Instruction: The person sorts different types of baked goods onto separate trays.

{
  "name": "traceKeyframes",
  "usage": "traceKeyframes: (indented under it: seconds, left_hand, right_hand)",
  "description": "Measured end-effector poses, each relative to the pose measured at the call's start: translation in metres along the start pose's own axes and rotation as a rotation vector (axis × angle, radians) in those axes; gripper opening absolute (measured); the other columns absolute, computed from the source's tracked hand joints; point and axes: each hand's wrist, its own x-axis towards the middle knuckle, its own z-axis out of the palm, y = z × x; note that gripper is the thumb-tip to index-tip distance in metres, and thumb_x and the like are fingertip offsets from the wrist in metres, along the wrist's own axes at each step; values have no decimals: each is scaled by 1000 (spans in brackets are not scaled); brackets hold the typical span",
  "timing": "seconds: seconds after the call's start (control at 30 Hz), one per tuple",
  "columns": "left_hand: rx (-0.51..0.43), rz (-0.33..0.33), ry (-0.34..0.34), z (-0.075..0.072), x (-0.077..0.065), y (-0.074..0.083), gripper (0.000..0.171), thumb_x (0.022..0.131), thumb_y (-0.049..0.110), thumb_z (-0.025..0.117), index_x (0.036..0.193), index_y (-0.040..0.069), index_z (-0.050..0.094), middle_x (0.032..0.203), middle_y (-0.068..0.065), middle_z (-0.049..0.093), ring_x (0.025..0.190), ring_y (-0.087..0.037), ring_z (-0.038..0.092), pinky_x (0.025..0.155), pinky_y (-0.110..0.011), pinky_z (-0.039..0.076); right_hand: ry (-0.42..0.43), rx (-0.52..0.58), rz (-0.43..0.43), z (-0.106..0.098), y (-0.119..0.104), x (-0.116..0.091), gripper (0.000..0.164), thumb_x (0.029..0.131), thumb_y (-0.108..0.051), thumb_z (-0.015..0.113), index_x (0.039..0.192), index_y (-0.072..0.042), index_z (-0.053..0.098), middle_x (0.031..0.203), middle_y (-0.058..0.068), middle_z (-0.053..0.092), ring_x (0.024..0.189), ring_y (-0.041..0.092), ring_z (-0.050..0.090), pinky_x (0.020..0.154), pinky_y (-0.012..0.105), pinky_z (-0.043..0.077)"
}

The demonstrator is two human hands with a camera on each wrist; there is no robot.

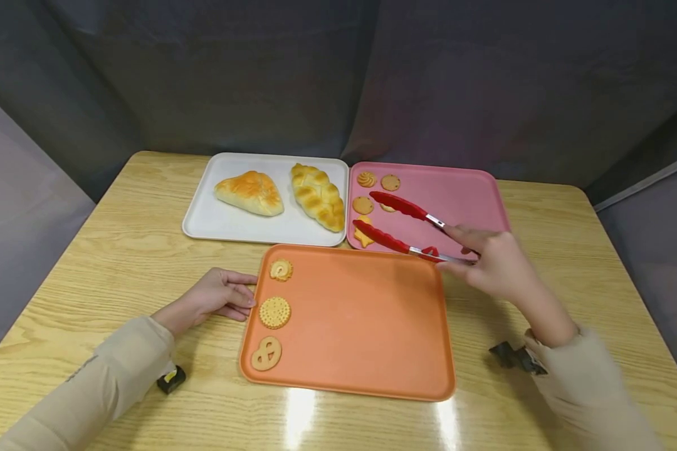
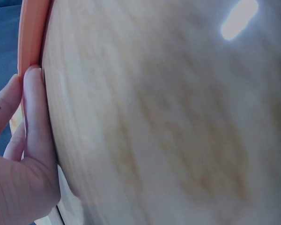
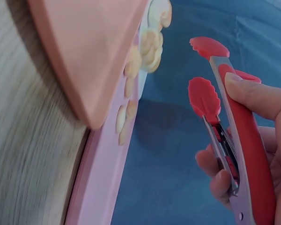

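Red-tipped tongs (image 1: 406,241) are in my right hand (image 1: 493,260), which grips their handles. Their two scalloped red tips stand apart over the left part of the pink tray (image 1: 462,194). A star-shaped cookie (image 1: 364,235) lies under the nearer tip, partly covered. Close to the farther tip are a round cookie (image 1: 363,205) and another one mostly hidden. My left hand (image 1: 224,294) touches the left rim of the orange tray (image 1: 361,319) with its fingertips. Down that tray's left side lie a ring-like cookie (image 1: 281,270), a round dotted cookie (image 1: 274,312) and a pretzel-shaped cookie (image 1: 266,354).
A white tray (image 1: 200,210) at the back left bears a triangular bread (image 1: 251,194) and a braided bread (image 1: 318,197). On the pink tray's far left are a swirl cookie (image 1: 367,179) and a speckled round cookie (image 1: 390,182). Dark curtains (image 1: 259,81) stand behind the wooden table (image 1: 118,250).
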Motion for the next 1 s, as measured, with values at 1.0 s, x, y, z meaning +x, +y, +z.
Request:
traceKeyframes:
  seconds: [1.0]
  left_hand:
    - [318, 128, -120, 6, -15, 2, 89, 74, -7, 68, 143, -6, 12, 74, -13, 60, 58, -16, 57, 49, -29, 53]
  right_hand:
    - [-110, 48, -88, 6, -38, -9, 54, 60, -15, 83, 106, 7, 65, 96, 21, 66, 87, 33, 64, 70, 47, 55]
